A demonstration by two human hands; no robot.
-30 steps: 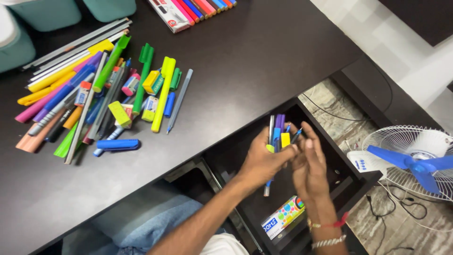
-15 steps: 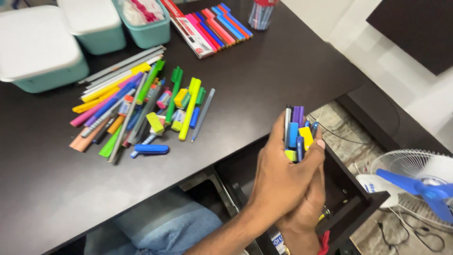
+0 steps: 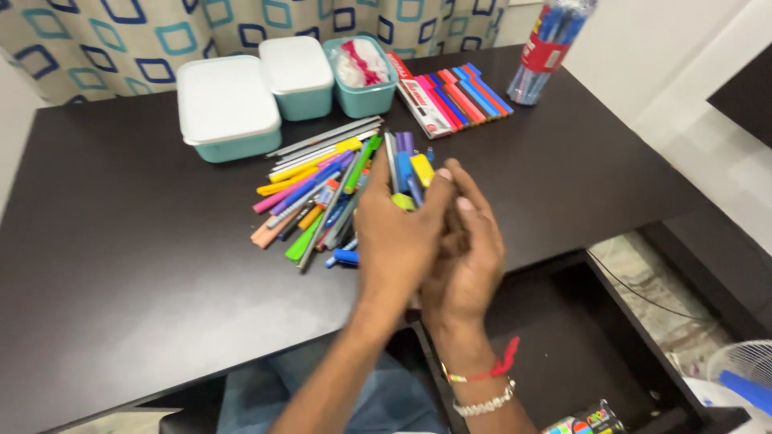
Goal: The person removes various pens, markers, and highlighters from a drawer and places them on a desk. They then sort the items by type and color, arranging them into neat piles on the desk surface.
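Observation:
Both hands are clasped together over the dark table (image 3: 145,265), holding a bunch of pens and markers (image 3: 408,167) upright. My left hand (image 3: 396,233) wraps the bunch from the left; my right hand (image 3: 470,253) presses against it from the right, with bracelets at the wrist. The tips, in grey, purple, blue and yellow, stick out above the fingers. Just behind and left of the hands lies a loose pile of coloured pens and markers (image 3: 310,189).
Two lidded teal boxes (image 3: 229,104) (image 3: 299,74) and an open teal box (image 3: 362,76) stand at the back. A flat pack of coloured markers (image 3: 454,92) and a clear tube of pens (image 3: 547,48) sit at the back right. An open drawer (image 3: 595,345) lies below right.
The hands have lifted the bunch of pens from over the open drawer up and left over the table, close to the pile. The view has tilted up toward the boxes.

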